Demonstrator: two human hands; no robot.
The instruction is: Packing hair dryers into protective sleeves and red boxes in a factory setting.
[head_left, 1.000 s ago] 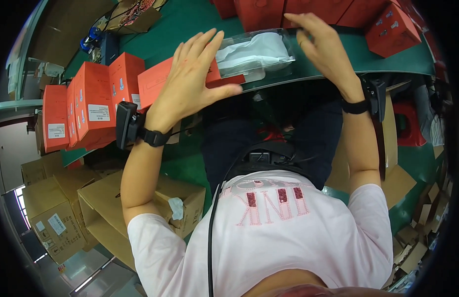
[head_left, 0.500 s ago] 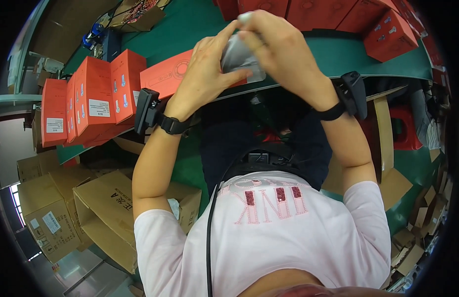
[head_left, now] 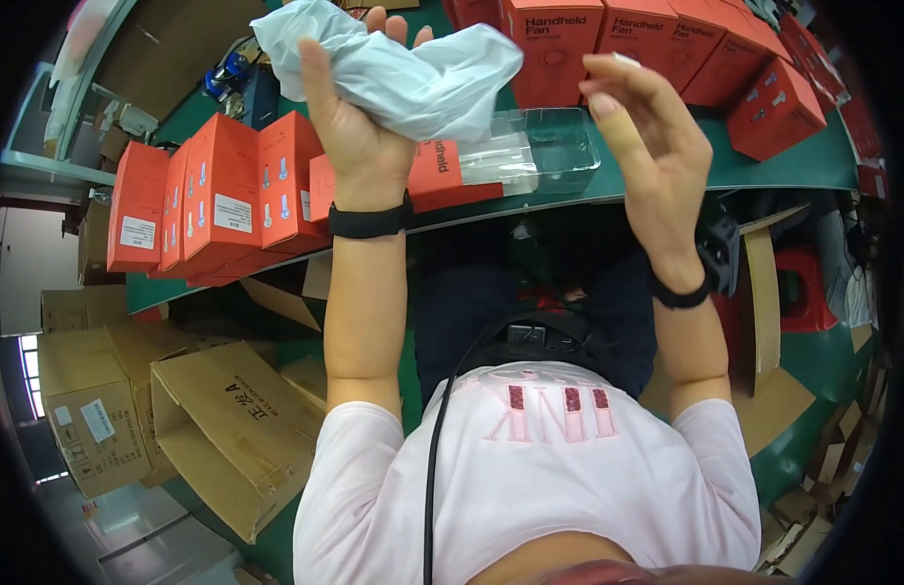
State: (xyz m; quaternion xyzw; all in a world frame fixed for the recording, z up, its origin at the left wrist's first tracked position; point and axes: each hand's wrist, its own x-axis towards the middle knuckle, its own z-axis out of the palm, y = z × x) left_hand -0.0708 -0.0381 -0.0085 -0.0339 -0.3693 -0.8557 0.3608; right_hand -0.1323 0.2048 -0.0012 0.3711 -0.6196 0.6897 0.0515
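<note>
My left hand (head_left: 362, 132) is raised over the table, palm up, with a crumpled pale plastic bag (head_left: 413, 78) in its grasp. The thumb shows in front of the bag and some fingertips stick out behind it; what the bag holds, if anything, cannot be made out. Below it a red box (head_left: 434, 185) lies on its side, partly covered by my hand and wrist. A clear plastic tray (head_left: 559, 146) sticks out of the box's right end. My right hand (head_left: 656, 146) hovers to the right of the tray, fingers curved and apart from the thumb, holding nothing; a small white piece sits at a fingertip.
Red boxes (head_left: 218, 200) stand in a row at the left of the green table (head_left: 686, 175). More red boxes (head_left: 554, 49) line its back, with one (head_left: 775, 112) at the far right. Open cardboard cartons (head_left: 232, 419) stand on the floor at left. A red stool (head_left: 803, 288) is at right.
My hands were together over a greyish plastic item. Now they are apart: the left has the bag up and to the left, the right has moved right. The tray now shows beside the box.
</note>
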